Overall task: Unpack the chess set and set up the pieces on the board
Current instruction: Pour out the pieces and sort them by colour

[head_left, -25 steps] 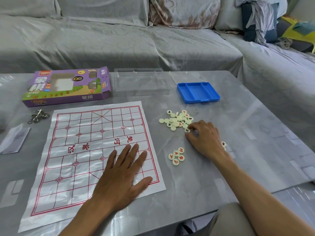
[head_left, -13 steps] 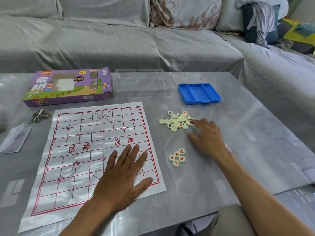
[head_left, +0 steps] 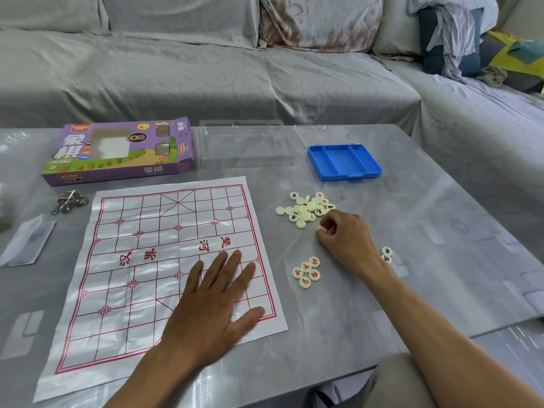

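Beside the board's [head_left: 164, 260] right edge, the right hand [head_left: 346, 238] pinches one piece [head_left: 321, 229] at the pile [head_left: 306, 209], while the flat left hand [head_left: 212, 298] pins the board, leftward.

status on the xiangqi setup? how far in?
Done: purple box emptied, board sheet unfolded, pieces tipped from blue tray. In hand: left hand flattens the sheet; right hand pinches a piece beside the main pile. Left: no piece stands on the board.

The grey table [head_left: 426, 219] carries a paper board [head_left: 141, 260], purple box [head_left: 117, 151], blue tray [head_left: 344, 161] and piece pile [head_left: 306, 209].
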Demonstrator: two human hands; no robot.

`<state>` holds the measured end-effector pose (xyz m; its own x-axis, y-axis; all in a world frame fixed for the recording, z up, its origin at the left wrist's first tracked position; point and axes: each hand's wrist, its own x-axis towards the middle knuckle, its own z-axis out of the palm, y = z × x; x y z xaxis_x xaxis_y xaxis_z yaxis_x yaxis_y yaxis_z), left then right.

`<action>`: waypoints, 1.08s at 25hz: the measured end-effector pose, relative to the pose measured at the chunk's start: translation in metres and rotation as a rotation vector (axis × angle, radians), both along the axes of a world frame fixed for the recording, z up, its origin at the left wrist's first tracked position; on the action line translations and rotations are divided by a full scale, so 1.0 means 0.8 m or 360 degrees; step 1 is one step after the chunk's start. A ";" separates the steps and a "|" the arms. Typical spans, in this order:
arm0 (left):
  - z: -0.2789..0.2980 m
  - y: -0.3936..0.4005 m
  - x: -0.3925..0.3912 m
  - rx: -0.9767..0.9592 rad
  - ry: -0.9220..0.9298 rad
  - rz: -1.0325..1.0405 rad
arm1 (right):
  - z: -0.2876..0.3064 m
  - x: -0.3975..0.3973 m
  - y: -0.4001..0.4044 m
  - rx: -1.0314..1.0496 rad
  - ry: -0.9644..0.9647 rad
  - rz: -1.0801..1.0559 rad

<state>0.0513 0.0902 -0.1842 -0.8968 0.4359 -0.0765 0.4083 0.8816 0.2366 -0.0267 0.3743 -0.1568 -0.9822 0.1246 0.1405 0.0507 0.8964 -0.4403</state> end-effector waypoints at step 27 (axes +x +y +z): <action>-0.001 0.000 0.001 0.0015 -0.0008 0.0010 | 0.002 -0.004 -0.010 0.0347 -0.0022 0.0240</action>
